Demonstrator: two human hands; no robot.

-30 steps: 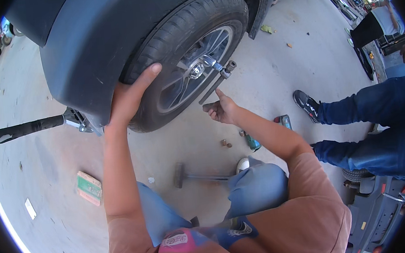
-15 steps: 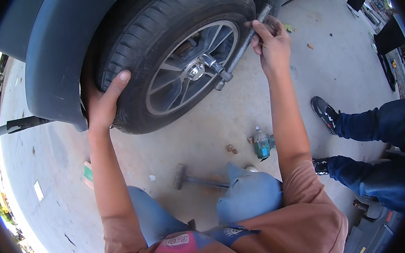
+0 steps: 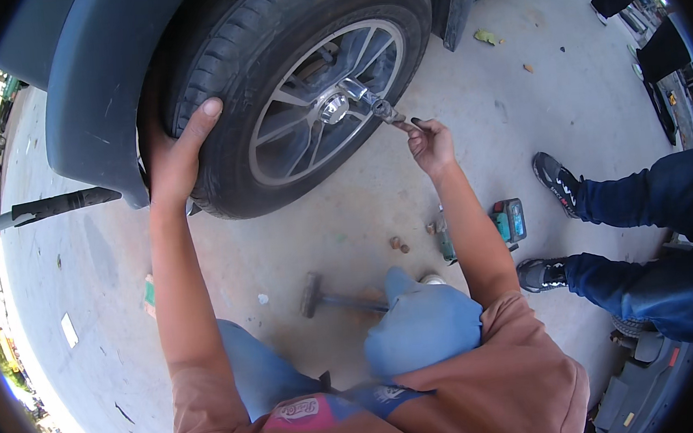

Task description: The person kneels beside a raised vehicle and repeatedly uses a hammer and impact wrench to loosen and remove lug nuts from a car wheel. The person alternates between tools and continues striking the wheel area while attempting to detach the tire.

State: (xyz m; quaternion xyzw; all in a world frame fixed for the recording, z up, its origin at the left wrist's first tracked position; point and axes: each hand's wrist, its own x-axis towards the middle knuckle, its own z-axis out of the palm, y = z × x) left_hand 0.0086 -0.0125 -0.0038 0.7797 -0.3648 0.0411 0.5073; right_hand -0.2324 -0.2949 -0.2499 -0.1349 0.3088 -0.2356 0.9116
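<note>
A car wheel (image 3: pixel 307 126) with a black tire and silver spokes stands in the wheel arch in front of me. My left hand (image 3: pixel 178 160) grips the tire's left edge. Its thumb lies over the sidewall, while the other fingers are hidden behind the tread. A metal socket wrench (image 3: pixel 383 109) juts from the wheel beside the chrome centre cap (image 3: pixel 333 108). My right hand (image 3: pixel 432 145) is closed at the wrench's outer end, fingers bent around it. The long bar of the wrench hardly shows from this angle.
A hammer (image 3: pixel 312 294) lies before my knees, near several small brown nuts (image 3: pixel 398 245). Partly behind my right forearm is a teal power tool (image 3: pixel 510 221). Another person's legs (image 3: pixel 646 201) stand at right, above a grey case (image 3: pixel 645 388). A bar (image 3: pixel 65 204) sticks out at left.
My right hand has come down and left from the bar's raised far end to near the socket wrench's head. The bar no longer points up to the right. My left hand stays on the tire.
</note>
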